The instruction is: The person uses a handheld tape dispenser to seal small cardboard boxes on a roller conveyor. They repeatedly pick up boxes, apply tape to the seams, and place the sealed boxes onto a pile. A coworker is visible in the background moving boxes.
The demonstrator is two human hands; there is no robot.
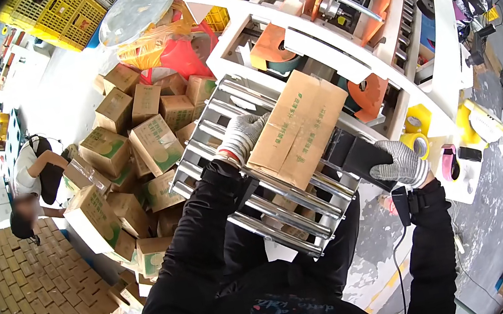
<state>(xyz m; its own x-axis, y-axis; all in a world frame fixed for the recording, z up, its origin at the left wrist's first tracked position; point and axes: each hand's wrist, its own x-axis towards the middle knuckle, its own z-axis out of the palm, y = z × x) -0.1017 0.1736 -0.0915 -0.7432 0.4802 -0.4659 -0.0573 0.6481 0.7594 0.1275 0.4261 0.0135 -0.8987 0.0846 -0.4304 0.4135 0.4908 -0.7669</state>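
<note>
A closed cardboard box (pixel 299 129) with printed writing lies on the steel roller conveyor (pixel 283 196), just outside the opening of a white carton-sealing machine (pixel 337 43). My left hand (pixel 243 138), in a grey striped knit glove, rests against the box's left side. In a matching glove, my right hand (pixel 400 163) is closed around the end of a black handheld device (pixel 358 156), held just right of the box. What that device is cannot be told for sure. Its near end comes close to the box's lower right side.
Many cardboard boxes (pixel 157 145) are heaped left of the rollers, where another person (pixel 37 173) bends down. Rolls of yellow tape (pixel 414 132) sit at the machine's right. Yellow crates (pixel 59 19) stand at the back left; more people are at the far upper right.
</note>
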